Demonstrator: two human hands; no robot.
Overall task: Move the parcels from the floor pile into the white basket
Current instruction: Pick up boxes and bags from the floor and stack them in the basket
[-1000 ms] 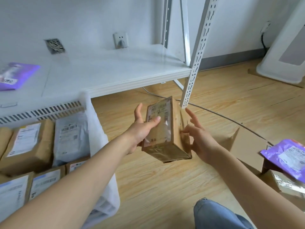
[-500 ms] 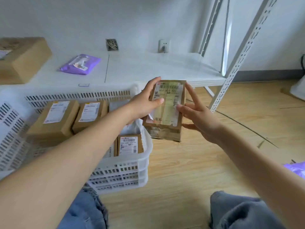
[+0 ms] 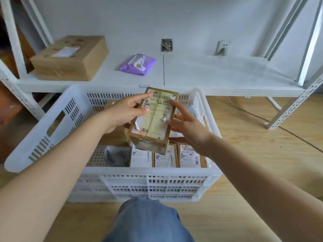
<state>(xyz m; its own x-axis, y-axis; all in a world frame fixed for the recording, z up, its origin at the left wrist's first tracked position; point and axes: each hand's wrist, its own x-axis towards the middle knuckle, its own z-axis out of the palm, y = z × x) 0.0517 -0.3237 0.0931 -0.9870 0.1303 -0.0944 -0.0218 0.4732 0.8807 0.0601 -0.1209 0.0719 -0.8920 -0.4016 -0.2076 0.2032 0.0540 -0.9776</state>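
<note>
A brown cardboard parcel (image 3: 153, 123) with a taped white label hangs above the middle of the white basket (image 3: 148, 173). My left hand (image 3: 125, 112) grips its left side, thumb on the label and fingers along the top edge. On the parcel's right side my right hand (image 3: 185, 123) touches it with straight, spread fingers. Inside the basket stand several labelled brown parcels (image 3: 167, 158) and a grey bag (image 3: 117, 157).
A white metal shelf (image 3: 218, 74) stands behind the basket, carrying a large cardboard box (image 3: 71, 57) and a purple mailer (image 3: 138, 64). Its upright legs (image 3: 290, 107) flank the basket. A cable (image 3: 262, 117) runs across the wooden floor at right. My denim knee (image 3: 148, 219) sits before the basket.
Both hands carried the parcel leftward from over the bare floor to above the basket. The view turned left, and the floor pile at right has left the frame.
</note>
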